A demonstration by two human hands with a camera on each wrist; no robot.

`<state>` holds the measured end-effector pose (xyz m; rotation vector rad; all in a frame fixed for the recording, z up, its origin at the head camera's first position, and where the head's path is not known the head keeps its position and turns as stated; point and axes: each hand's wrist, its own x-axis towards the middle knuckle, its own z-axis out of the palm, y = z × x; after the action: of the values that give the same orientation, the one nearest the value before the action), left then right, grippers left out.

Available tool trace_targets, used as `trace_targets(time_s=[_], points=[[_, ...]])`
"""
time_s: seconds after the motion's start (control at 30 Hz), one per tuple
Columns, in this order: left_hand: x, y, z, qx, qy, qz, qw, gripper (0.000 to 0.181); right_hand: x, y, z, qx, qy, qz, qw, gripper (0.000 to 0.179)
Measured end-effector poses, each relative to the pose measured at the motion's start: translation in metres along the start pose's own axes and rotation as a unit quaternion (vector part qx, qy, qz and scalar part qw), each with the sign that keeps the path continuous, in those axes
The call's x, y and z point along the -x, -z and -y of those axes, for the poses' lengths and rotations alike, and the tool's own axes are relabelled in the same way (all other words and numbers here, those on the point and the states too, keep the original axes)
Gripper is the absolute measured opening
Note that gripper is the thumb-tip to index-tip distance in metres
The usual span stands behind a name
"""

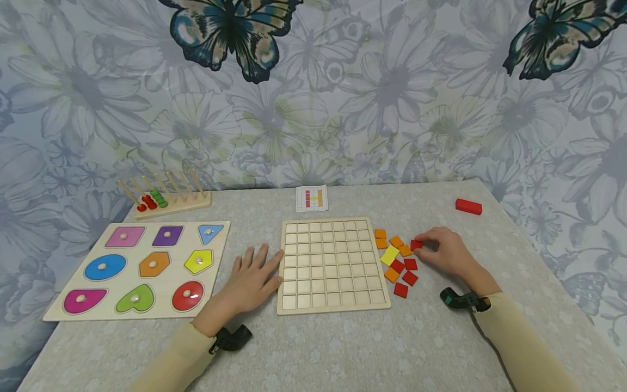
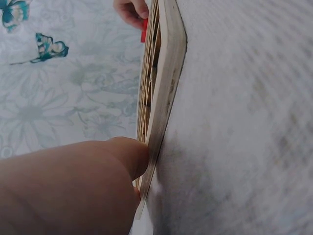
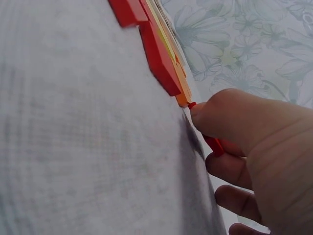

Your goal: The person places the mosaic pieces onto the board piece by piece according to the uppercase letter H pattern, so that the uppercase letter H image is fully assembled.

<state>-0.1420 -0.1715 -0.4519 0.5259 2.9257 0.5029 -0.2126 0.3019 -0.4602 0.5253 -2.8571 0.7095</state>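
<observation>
A red square tile (image 1: 416,245) is pinched between the thumb and fingers of my right hand (image 1: 443,251), at the right edge of a loose group of tiles. In the right wrist view the same red tile (image 3: 213,145) shows between thumb and fingertips. My left hand (image 1: 254,277) lies spread on the table, its thumb and index fingertip at the left edge of a wooden grid board (image 1: 334,311). The left wrist view shows the thumb (image 2: 129,154) against the board's side. Several orange tiles (image 1: 396,241), a yellow tile (image 1: 389,255) and more red tiles (image 1: 400,290) lie right of the board.
Behind the board lies a small pattern card (image 1: 312,198). A shape puzzle board (image 1: 161,314) is at the left, with a peg rack (image 1: 186,204) holding red and green beads behind it. A red block (image 1: 468,206) sits at the back right.
</observation>
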Motion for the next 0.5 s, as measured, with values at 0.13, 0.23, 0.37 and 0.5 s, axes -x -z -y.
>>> trace_targets(time_s=[0.13,0.23,0.37,0.5], points=[[-0.001,0.001,0.001,-0.002,0.0,-0.001,1.0,0.063,-0.001,0.001,0.0,0.0,-0.002,-0.004,1.0,0.026],[-0.002,0.001,0.001,-0.001,-0.005,-0.004,1.0,0.062,-0.001,0.002,0.0,0.003,-0.005,-0.007,1.0,0.026],[-0.001,0.001,0.001,-0.002,-0.006,-0.001,1.0,0.063,-0.004,0.006,0.005,0.001,-0.006,-0.001,1.0,0.027],[-0.001,0.0,0.002,-0.001,-0.002,0.003,1.0,0.063,-0.016,0.013,0.015,-0.007,0.001,0.002,1.0,0.027]])
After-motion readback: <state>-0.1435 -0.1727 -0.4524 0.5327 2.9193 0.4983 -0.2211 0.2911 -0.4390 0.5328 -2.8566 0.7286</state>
